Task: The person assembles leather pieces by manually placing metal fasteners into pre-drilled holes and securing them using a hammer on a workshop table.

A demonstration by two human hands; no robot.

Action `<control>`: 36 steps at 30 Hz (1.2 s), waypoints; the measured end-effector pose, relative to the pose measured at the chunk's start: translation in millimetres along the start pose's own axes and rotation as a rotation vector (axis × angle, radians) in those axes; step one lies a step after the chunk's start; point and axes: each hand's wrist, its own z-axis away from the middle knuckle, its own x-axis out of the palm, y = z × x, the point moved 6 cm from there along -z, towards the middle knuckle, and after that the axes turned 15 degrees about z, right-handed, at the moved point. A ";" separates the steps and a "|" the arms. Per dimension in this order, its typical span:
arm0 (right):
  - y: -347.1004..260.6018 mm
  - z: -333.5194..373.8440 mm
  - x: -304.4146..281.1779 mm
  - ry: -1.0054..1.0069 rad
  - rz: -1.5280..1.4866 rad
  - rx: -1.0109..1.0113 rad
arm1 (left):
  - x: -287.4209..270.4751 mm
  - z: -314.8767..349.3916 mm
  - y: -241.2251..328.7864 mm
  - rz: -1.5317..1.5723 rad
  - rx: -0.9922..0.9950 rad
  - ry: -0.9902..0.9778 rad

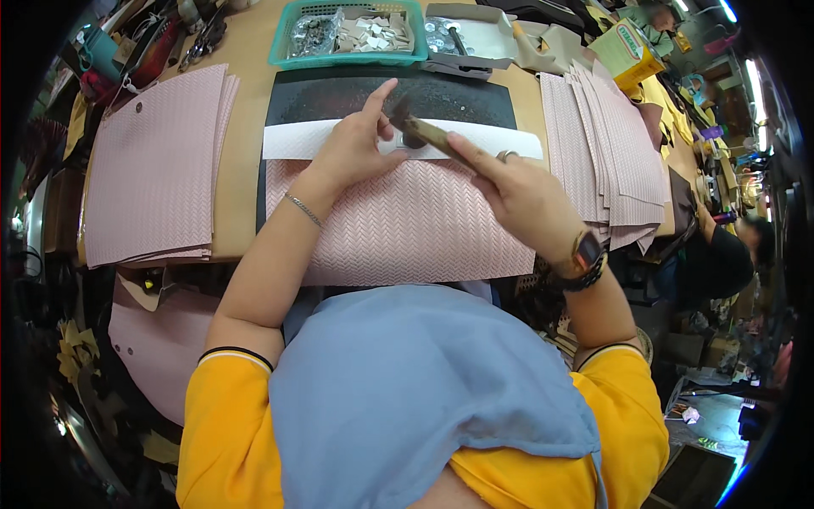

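My right hand (530, 191) is closed around the wooden handle of a hammer (441, 136). The hammer's dark head is tilted over the middle of a white strip, close to a small dark round piece that it partly hides. My left hand (352, 144) is beside that spot, index finger raised and thumb stretched toward the piece, with nothing visible between them. Under my hands lies a pink sheet with a woven pattern (407, 220), its far edge showing the white strip (292, 142). Both rest on a black mat (326, 93).
Stacked pink sheets lie at left (157, 170) and right (615, 153). Behind the mat stand a teal basket (275, 47) of small pale pieces and a grey box (492, 38) with metal parts. A yellow can (627, 55) stands far right. Another person (721, 254) is at the right.
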 end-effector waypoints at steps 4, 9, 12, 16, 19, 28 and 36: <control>6.0 -0.3 -9.9 -0.029 0.072 0.011 | -0.6 -2.3 -1.2 0.012 0.069 -0.011; 15.5 22.3 29.4 0.175 -0.214 -0.007 | 4.7 -3.6 -2.7 -0.006 0.088 -0.038; 15.7 26.1 30.4 0.122 -0.271 0.047 | 3.2 -2.8 -2.5 -0.041 0.054 -0.049; 18.2 31.2 37.2 0.260 -0.357 0.067 | 5.6 -5.4 -0.3 -0.024 0.061 -0.046; 16.7 33.8 48.5 0.197 -0.247 0.088 | 2.3 -3.0 -4.5 -0.029 0.055 -0.082; 146.3 88.7 62.3 0.534 0.017 0.440 | -171.0 61.8 -30.0 0.088 0.219 0.321; 129.3 70.8 85.2 0.471 -0.063 0.462 | -120.0 74.0 -20.2 -0.908 -0.267 0.301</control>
